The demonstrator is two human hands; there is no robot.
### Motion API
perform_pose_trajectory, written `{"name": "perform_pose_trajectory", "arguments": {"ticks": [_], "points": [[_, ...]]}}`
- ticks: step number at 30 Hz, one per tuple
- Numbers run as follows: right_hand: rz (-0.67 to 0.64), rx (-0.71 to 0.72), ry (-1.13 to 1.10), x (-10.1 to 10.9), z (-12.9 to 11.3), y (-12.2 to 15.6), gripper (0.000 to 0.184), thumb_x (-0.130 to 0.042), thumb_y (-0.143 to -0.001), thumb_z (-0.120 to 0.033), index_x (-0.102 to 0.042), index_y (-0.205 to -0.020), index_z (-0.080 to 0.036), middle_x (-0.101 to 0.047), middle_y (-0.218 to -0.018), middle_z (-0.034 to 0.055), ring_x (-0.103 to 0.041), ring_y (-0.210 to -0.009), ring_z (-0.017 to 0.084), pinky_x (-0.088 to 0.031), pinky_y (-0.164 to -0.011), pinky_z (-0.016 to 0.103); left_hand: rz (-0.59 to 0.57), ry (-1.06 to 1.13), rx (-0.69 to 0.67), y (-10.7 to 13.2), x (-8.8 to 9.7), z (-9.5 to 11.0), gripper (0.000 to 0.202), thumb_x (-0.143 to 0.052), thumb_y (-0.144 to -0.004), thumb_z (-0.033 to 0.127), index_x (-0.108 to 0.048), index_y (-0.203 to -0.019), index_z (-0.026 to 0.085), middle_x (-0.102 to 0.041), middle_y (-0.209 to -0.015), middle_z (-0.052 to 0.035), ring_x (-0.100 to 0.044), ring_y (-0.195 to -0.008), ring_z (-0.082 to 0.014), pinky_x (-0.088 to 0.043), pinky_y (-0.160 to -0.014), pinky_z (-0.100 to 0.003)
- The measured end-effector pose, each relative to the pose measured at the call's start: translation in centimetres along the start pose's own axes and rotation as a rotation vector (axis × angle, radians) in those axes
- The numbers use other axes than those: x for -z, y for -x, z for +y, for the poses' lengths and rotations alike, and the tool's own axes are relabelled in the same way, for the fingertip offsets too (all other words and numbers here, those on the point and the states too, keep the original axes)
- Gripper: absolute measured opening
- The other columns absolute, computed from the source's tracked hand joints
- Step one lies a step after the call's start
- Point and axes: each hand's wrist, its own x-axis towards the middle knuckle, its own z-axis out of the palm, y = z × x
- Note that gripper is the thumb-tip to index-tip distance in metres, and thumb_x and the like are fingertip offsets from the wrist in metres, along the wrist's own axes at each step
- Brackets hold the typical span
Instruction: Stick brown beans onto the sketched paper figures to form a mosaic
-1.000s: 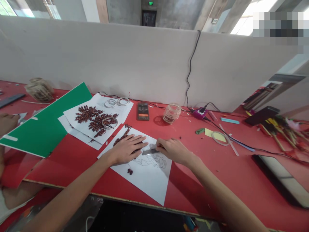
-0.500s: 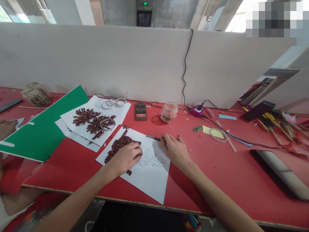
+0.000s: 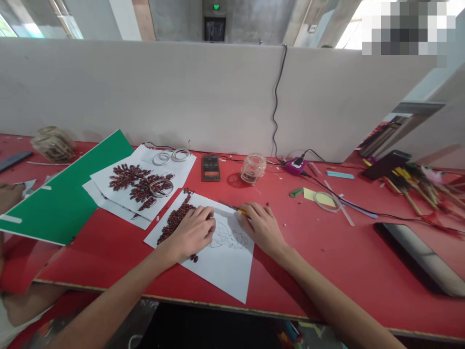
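Observation:
A sheet of white paper (image 3: 228,281) with a line drawing (image 3: 230,237) lies in front of me. Dark red-brown seeds (image 3: 174,223) cover its left part in a dense patch. My left hand (image 3: 196,228) rests over the patch's right edge, fingers curled together; whatever is at the fingertips is hidden. A couple of loose seeds (image 3: 195,258) lie below that hand. At the sheet's right edge, my right hand (image 3: 262,225) is closed around a slim craft knife (image 3: 242,212) with a yellow part, its dark tip pointing left over the paper.
Left are papers bearing seed pictures (image 3: 119,177), clear tape rolls (image 3: 180,155) and a green board (image 3: 72,194). Behind stand a phone (image 3: 211,168) and a clear jar (image 3: 253,169). Right are a purple adapter (image 3: 295,166), cables and a black case (image 3: 417,257). Another person's hand (image 3: 10,194) shows far left.
My left hand has shifted slightly up, fingers still curled. The knife in my right hand has turned a little, its blade showing less. The view has shifted slightly.

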Motion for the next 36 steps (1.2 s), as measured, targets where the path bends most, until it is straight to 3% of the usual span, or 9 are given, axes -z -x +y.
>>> {"name": "perform_pose_trajectory", "arguments": {"ticks": [4, 7, 11, 18, 23, 36], "points": [[0.060, 0.058, -0.175, 1.6, 1.2, 0.3, 0.022, -0.045, -0.106, -0.020, -0.064, -0.117, -0.022, -0.075, -0.110, 0.0081, -0.069, -0.093, 0.020, -0.041, -0.088, 0.037, -0.006, 0.170, -0.025, 0.0, -0.5, -2.7, 0.028, -0.060, -0.096, 0.027, -0.065, -0.123, 0.025, -0.057, -0.143, -0.0080, -0.050, -0.134, -0.0296, -0.045, -0.110, -0.044], [-0.014, 0.213, -0.224, 2.4, 1.8, 0.6, 0.024, -0.048, -0.104, -0.019, -0.067, -0.119, -0.023, -0.076, -0.109, 0.0086, -0.070, -0.089, 0.019, -0.043, -0.083, 0.036, -0.022, 0.177, -0.009, -0.3, -0.9, -4.2, 0.044, -0.057, -0.099, 0.034, -0.058, -0.142, 0.026, -0.049, -0.158, -0.0071, -0.040, -0.149, -0.0321, -0.034, -0.123, -0.049], [-0.108, 0.422, -0.171, 2.3, 1.4, 0.7, 0.025, -0.050, -0.106, -0.020, -0.068, -0.123, -0.021, -0.075, -0.107, 0.0084, -0.069, -0.090, 0.017, -0.041, -0.080, 0.034, -0.086, 0.201, 0.004, -0.4, -1.2, -4.6, 0.052, -0.050, -0.104, 0.041, -0.047, -0.154, 0.030, -0.033, -0.170, -0.0016, -0.026, -0.158, -0.0287, -0.014, -0.131, -0.052], [-0.146, 0.480, -0.119, 1.9, 1.4, 1.0, 0.027, -0.051, -0.108, -0.022, -0.070, -0.127, -0.023, -0.073, -0.106, 0.0071, -0.066, -0.090, 0.017, -0.039, -0.081, 0.033, -0.093, 0.248, 0.012, -0.3, -1.3, -4.3, 0.050, -0.043, -0.107, 0.046, -0.045, -0.155, 0.034, -0.029, -0.171, 0.0012, -0.022, -0.160, -0.0221, -0.010, -0.132, -0.048], [-0.145, 0.474, -0.117, 1.9, 1.4, 1.0, 0.027, -0.051, -0.108, -0.021, -0.069, -0.128, -0.024, -0.072, -0.106, 0.0068, -0.065, -0.088, 0.016, -0.039, -0.082, 0.034, -0.069, 0.234, 0.007, -0.3, -1.5, -4.4, 0.054, -0.053, -0.102, 0.043, -0.046, -0.155, 0.032, -0.031, -0.170, 0.0008, -0.024, -0.159, -0.0242, -0.010, -0.132, -0.048], [-0.185, 0.436, -0.132, 1.3, 1.6, 1.1, 0.028, -0.049, -0.109, -0.020, -0.068, -0.128, -0.024, -0.072, -0.109, 0.0076, -0.067, -0.094, 0.017, -0.040, -0.083, 0.034, -0.065, 0.228, 0.009, -0.4, -1.6, -4.3, 0.056, -0.053, -0.101, 0.043, -0.047, -0.155, 0.031, -0.031, -0.170, 0.0012, -0.025, -0.159, -0.0243, -0.012, -0.132, -0.049]]}}
